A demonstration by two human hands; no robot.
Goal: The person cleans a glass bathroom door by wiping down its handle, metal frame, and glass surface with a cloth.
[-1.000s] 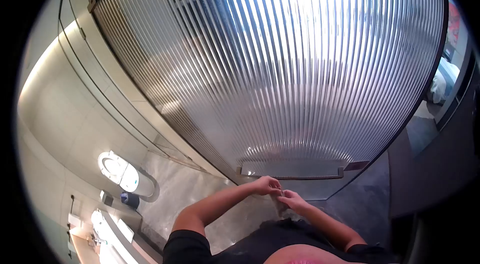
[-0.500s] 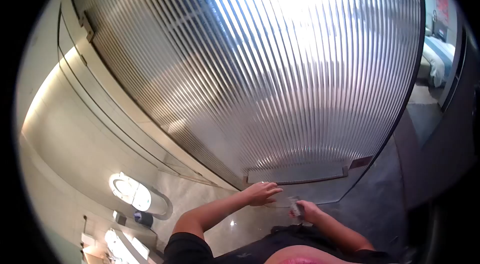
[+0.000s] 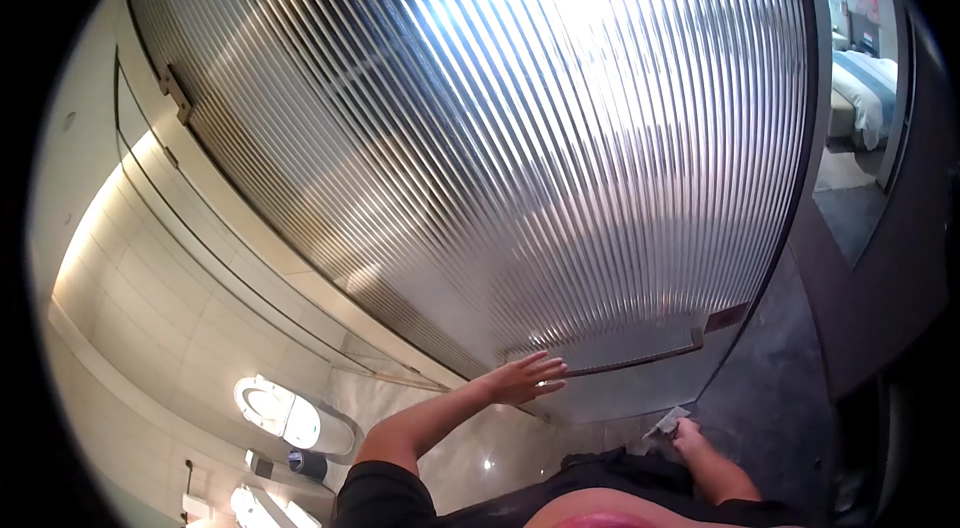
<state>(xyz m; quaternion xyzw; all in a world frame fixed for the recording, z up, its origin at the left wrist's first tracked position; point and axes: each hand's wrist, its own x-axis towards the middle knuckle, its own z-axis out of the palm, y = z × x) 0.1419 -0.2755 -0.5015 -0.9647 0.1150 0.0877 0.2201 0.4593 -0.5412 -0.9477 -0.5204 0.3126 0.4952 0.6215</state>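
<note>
A large ribbed glass door (image 3: 480, 178) stands in front of me, with a long metal handle (image 3: 640, 361) across its lower part. My left hand (image 3: 520, 379) is near the left end of the handle, fingers spread, holding nothing; whether it touches the glass I cannot tell. Lower right, my right hand (image 3: 687, 434) is closed on a small greyish cloth-like item (image 3: 666, 422), which sticks out to the left of the fingers. What exactly the item is cannot be made out.
A toilet (image 3: 295, 416) stands at the lower left, with a dark bin (image 3: 307, 465) beside it and a lit washbasin area (image 3: 262, 506) below. Past the door's right edge a bed (image 3: 866, 88) shows through an opening. A metal hinge (image 3: 176, 94) is at upper left.
My hands have come apart. The right hand has moved right and down with the greyish item, and the left hand's fingers have opened. The view has shifted, bringing more of the bed into sight.
</note>
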